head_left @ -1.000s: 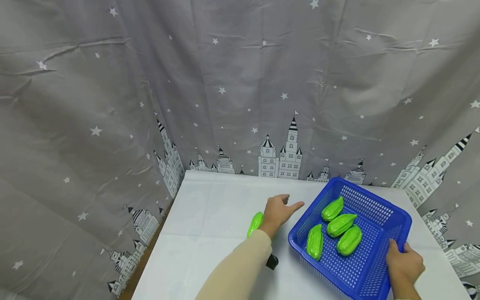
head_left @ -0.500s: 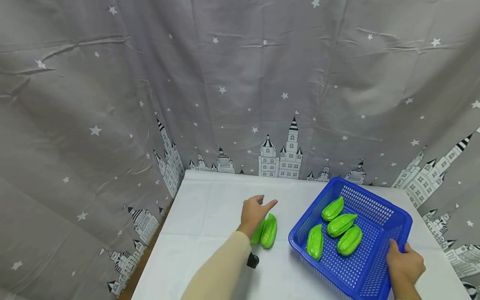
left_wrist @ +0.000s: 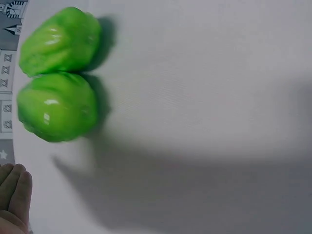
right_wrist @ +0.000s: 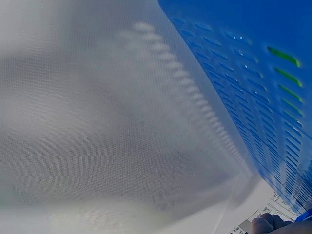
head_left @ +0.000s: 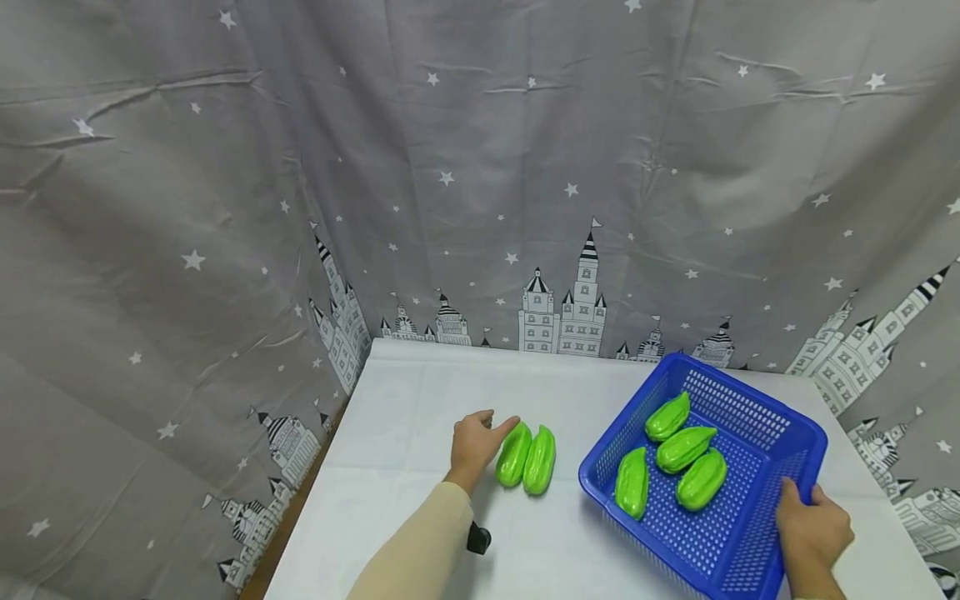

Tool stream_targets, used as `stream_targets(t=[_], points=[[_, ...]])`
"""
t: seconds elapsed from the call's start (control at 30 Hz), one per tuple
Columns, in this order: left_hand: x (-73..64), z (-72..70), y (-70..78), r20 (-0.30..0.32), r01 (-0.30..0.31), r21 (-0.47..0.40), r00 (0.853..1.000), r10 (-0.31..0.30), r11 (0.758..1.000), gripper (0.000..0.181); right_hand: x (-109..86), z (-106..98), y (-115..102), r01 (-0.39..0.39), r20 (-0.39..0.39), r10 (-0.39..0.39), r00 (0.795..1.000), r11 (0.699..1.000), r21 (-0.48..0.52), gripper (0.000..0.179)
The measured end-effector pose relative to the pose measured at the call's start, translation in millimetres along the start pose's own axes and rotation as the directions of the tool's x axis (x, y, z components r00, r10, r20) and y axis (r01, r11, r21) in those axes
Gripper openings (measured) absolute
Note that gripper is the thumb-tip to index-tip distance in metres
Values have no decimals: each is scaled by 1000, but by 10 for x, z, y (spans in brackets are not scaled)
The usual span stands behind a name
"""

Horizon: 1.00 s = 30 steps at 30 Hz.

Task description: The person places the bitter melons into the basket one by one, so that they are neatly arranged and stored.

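Two glossy, ridged green gourd-like vegetables lie side by side on the white tabletop: a left one (head_left: 513, 457) and a right one (head_left: 539, 462). My left hand (head_left: 474, 446) is just left of the pair, fingers and thumb spread apart, holding nothing. Its thumb is close to the top of the left vegetable; whether it touches cannot be told. The left wrist view has both vegetables up close, with part of the hand (left_wrist: 17, 195) below them. My right hand (head_left: 813, 521) grips the right rim of a blue perforated basket (head_left: 738, 487), inside which several similar vegetables (head_left: 682, 450) lie.
The white tabletop (head_left: 420, 400) runs back to a grey curtain (head_left: 465, 167) printed with stars and castles. A small black device (head_left: 478, 537) is at my left wrist. In the right wrist view the basket's slotted wall (right_wrist: 234, 63) stands over the white cloth.
My left hand has moved left and slightly down, from between the right vegetable and the basket to beside the left vegetable, uncovering both. The right hand and the basket have stayed put.
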<state>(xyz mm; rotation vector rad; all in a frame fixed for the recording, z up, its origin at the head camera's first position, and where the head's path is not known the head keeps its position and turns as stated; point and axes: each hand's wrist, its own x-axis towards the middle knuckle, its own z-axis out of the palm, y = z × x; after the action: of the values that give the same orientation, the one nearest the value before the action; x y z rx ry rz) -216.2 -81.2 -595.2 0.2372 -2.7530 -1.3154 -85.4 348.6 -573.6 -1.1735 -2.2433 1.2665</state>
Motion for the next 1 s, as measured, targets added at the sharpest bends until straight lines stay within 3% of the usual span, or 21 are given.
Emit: stream_targets(t=[0.33, 0.53, 1.0], points=[[-152, 53, -305, 29, 10, -27, 1000, -10, 1000, 67, -10, -18, 0, 18, -2, -18, 1000, 1000, -8, 62], [-223, 91, -415, 50, 11, -38, 999, -9, 999, 67, -1, 0, 5, -4, -1, 4, 1000, 1000, 8, 62], [-313, 126, -396, 126, -86, -57, 988, 92, 995, 63, -6, -4, 15, 18, -7, -18, 1000, 1000, -4, 61]])
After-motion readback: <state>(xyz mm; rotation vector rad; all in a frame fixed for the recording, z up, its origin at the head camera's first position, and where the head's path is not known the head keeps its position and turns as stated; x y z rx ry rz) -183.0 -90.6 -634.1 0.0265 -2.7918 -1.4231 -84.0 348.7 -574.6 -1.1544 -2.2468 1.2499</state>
